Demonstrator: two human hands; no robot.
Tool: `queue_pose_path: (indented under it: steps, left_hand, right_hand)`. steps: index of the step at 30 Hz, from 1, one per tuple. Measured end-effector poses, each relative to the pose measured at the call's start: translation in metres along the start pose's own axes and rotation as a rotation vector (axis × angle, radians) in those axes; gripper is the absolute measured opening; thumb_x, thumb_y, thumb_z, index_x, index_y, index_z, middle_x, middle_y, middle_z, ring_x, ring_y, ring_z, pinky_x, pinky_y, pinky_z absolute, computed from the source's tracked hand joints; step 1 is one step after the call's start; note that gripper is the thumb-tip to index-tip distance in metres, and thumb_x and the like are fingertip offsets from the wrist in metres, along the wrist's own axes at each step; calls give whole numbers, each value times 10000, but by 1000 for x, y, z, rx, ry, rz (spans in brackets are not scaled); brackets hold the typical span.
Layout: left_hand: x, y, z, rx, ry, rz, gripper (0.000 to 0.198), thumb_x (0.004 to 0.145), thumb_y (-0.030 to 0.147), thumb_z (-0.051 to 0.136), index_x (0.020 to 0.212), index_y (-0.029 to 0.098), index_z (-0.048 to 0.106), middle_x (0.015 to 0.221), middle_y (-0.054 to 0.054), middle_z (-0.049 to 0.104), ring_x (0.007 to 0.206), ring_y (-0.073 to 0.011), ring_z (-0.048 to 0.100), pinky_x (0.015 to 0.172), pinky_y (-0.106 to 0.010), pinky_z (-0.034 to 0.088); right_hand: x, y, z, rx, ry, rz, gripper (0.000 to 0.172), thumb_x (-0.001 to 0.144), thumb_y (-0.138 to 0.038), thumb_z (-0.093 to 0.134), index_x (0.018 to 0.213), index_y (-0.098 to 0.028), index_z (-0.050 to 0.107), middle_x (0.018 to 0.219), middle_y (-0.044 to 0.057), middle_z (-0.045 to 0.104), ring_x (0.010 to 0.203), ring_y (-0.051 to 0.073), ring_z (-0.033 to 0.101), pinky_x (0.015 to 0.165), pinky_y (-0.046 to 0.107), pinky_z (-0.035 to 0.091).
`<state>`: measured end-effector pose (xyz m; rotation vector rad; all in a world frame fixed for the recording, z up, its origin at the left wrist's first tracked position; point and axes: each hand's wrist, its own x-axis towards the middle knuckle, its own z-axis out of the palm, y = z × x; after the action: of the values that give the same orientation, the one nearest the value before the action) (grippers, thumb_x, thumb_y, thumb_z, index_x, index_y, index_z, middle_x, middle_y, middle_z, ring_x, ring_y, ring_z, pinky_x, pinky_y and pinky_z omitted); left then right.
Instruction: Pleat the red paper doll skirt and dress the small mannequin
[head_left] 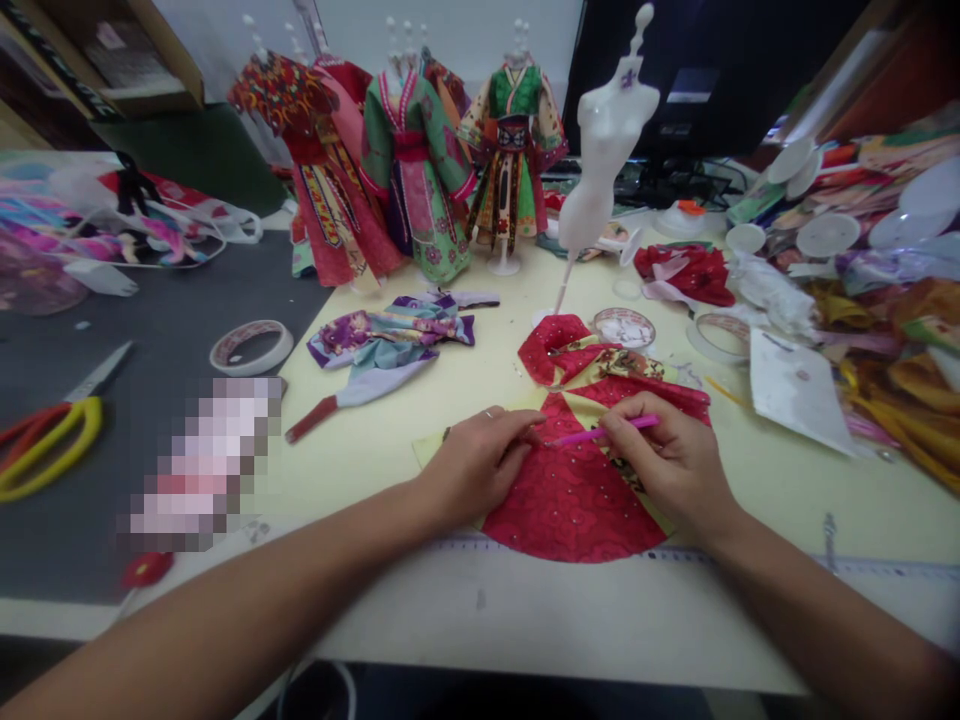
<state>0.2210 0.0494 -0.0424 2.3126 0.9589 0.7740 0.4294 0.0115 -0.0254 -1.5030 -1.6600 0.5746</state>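
A small red doll dress (577,490) with a fanned skirt and tiny studs lies flat on the pale yellow table (390,440) in front of me. My left hand (480,455) rests on the skirt's left edge, its fingertips pinched together on the cloth. My right hand (671,455) is closed round a thin pink stick tool (600,432), whose tip points left at the skirt's waist, close to my left fingertips.
Several dressed doll mannequins (420,160) and a bare white one (604,140) stand at the back. A folded purple garment (390,340), tape rolls (251,347), yellow-handled scissors (52,440) on a grey mat, and heaps of fabric (877,300) at the right surround the dress.
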Motion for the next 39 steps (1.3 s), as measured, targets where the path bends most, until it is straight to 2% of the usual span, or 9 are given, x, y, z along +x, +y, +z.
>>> queue_pose_path:
  steps: [5,11,16,24,27,33,35,39]
  left_hand:
    - [-1,-3,2,81,-28,66,341,840,147,438,1171,156,523,917,-82,649,840,-173,595,767,-330,492]
    - [0,-5,6,184,-35,207,356,837,109,392,1178,121,494,855,-98,651,820,-190,575,719,-335,496]
    - [2,-4,7,290,-62,245,356,824,86,381,1164,90,487,797,-107,640,802,-199,572,690,-338,498]
    - [2,3,7,387,-107,248,319,813,100,399,1108,92,520,809,-121,639,756,-203,576,657,-343,502]
    - [1,1,6,255,-75,185,356,815,109,419,1159,104,506,865,-110,664,828,-211,590,714,-355,502]
    - [2,-1,2,-109,-10,-60,349,807,141,481,1151,183,529,964,-42,691,906,-166,617,840,-334,472]
    - [3,0,1,-258,-14,-155,339,800,156,503,1135,184,540,959,-43,698,886,-162,626,826,-328,473]
    - [8,6,-5,-714,-21,-426,298,790,215,556,1080,147,556,921,-73,705,744,-127,634,692,-267,488]
  right_hand:
    - [0,2,2,10,-12,6,208,837,-361,516,731,-185,545,567,-11,558,480,96,508,426,203,337]
    - [1,2,2,-17,-6,-13,223,839,-364,510,718,-180,548,548,-16,543,458,87,486,409,199,320]
    - [1,1,1,-47,-12,-36,220,844,-359,505,720,-182,545,533,-27,528,443,82,474,409,198,321]
    - [-4,1,-3,-77,32,-239,138,851,-258,502,741,-191,551,627,-14,575,532,94,520,499,211,380]
    - [-4,0,-6,-98,70,-267,118,840,-237,512,736,-194,550,632,-17,585,527,90,522,494,206,382]
    - [-3,-1,-7,-106,98,-260,109,827,-225,528,727,-190,552,619,-22,582,504,87,512,481,209,378]
    - [-3,-1,-6,-73,102,-230,104,825,-234,538,733,-190,559,604,-24,573,478,83,490,454,211,364]
    - [-5,-3,-5,75,177,-123,110,838,-270,539,759,-203,577,609,-18,573,473,93,495,427,219,377]
